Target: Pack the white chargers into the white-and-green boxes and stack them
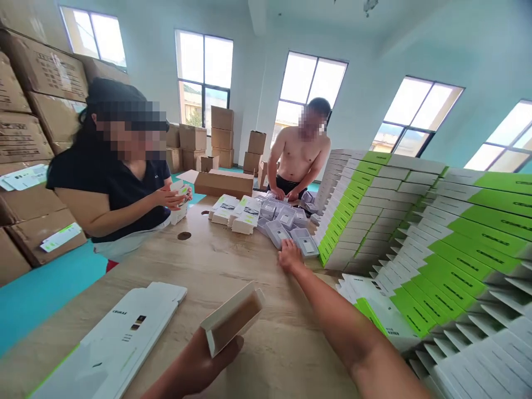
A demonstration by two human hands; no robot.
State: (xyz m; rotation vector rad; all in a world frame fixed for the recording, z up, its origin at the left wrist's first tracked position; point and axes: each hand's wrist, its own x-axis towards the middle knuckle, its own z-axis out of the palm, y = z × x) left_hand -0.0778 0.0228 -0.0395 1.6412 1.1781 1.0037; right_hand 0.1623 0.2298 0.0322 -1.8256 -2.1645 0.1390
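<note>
My left hand [203, 360] is wrapped round a small white carton [235, 318], tilted, its open end showing a brown inside. Farther out across the table, my right hand [291, 256] has its fingers curled at the near end of a clear plastic case [277, 233]; that case belongs to a loose heap. Another clear case [305, 244] with a small dark item inside lies just right of my fingers. Flat white and green cartons [141, 321] are stacked left of my left hand. Two piles of printed leaflets or booklets [245, 213] sit left of the heap.
Tall rows of white and green boxes [469, 238] line the table's right side, some with flaps sticking out. One person [124, 188] at the left handles small white items; another [301, 155] works behind the heap. An open brown carton [224, 184] stands at the far edge.
</note>
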